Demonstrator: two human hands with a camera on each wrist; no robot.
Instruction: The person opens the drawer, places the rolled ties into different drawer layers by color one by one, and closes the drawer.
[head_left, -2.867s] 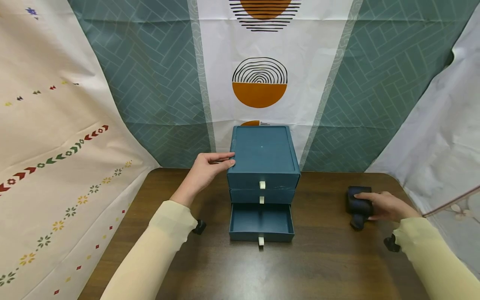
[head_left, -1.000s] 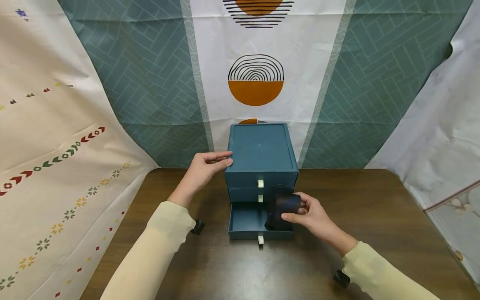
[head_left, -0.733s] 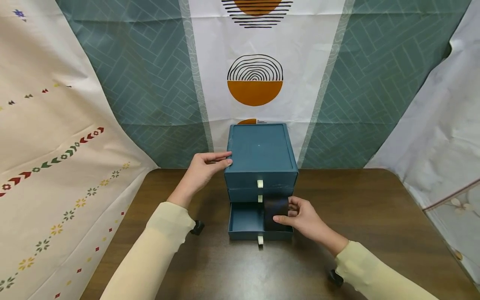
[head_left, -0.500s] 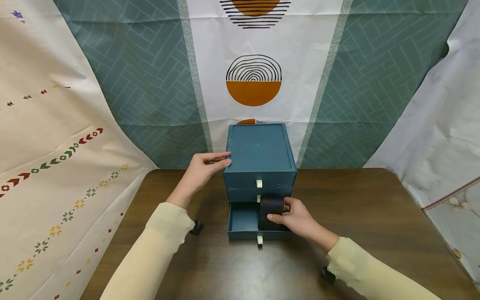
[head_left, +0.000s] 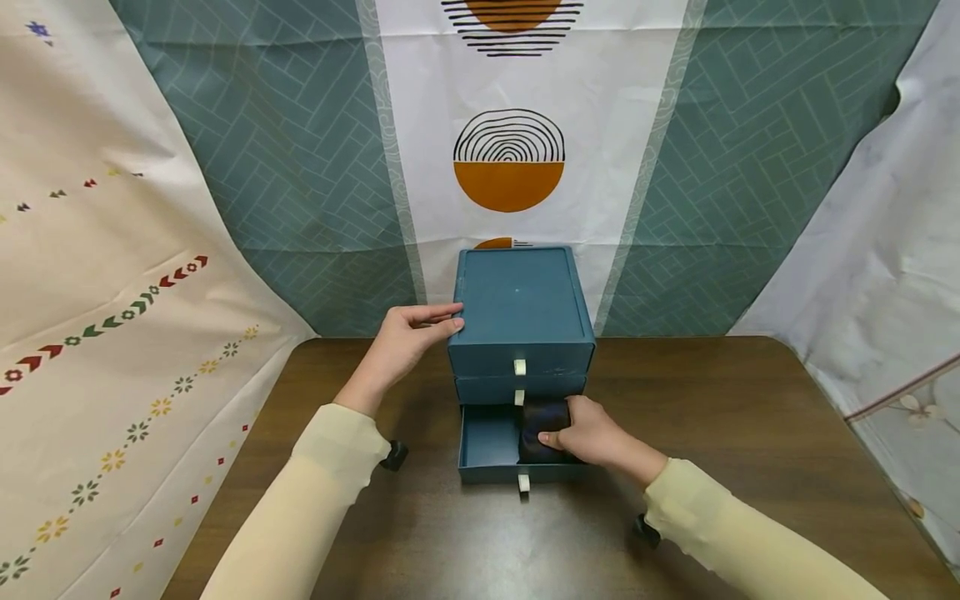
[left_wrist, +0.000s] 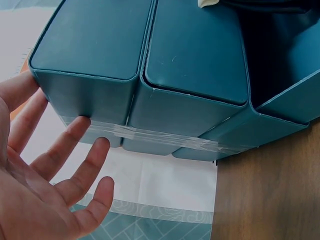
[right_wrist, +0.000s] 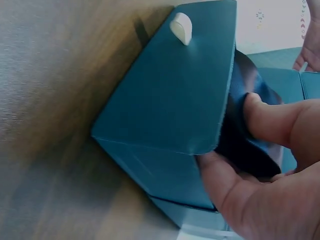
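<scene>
A dark blue three-drawer box (head_left: 522,300) stands on the table, its bottom drawer (head_left: 487,473) pulled out. My right hand (head_left: 592,433) pinches a dark, soft-looking folded item (head_left: 536,433) with a narrower end, thumb in front, inside the right half of that drawer. In the right wrist view the item (right_wrist: 255,100) looks shiny and bends behind the drawer front (right_wrist: 165,95), and some fingers are hidden behind the drawer's side. My left hand (head_left: 405,342) touches the box's top left edge with its fingertips. The left wrist view shows the left hand's fingers (left_wrist: 65,145) spread along the box's side.
Pale pull tabs (head_left: 520,367) mark the drawer fronts. Clear tape (left_wrist: 165,137) runs along the box's side. Patterned cloth (head_left: 300,167) hangs behind the brown wooden table (head_left: 675,392), with more cloth at left and right.
My right hand has picked up the dark folded item at the table's right, carried it left and lowered it into the bottom drawer. My left hand has stayed at the box.
</scene>
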